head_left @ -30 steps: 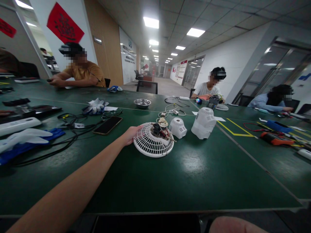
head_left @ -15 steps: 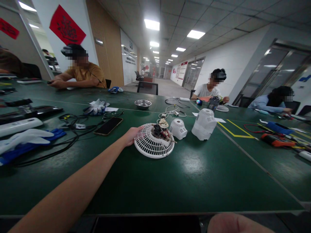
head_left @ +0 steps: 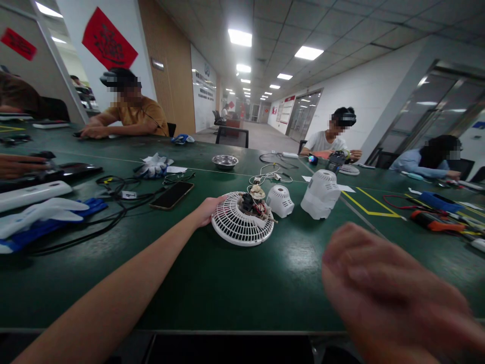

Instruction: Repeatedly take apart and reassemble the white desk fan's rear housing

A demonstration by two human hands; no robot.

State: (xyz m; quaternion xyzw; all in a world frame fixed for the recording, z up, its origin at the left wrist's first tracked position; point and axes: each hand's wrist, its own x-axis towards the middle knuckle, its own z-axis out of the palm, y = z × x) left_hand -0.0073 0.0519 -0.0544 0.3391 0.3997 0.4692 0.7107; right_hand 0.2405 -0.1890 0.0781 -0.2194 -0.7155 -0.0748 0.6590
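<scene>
green table [head_left: 235,283], white walls [head_left: 364,96], ceiling lights [head_left: 240,37]

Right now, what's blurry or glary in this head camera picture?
Head view: the right hand is smeared by motion blur close to the lens; the left hand on the white fan grille is sharp; ceiling lights throw pale glare on the green table; wide-angle distortion bends the edges.

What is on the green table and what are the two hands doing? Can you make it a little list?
left hand: touching the rim of the white fan grille
right hand: blurred, raised near the camera, holding nothing visible
on the grille: bare motor with wires
beside it: small white cover, bigger white housing
also there: phone, metal bowl
table: dark green
</scene>
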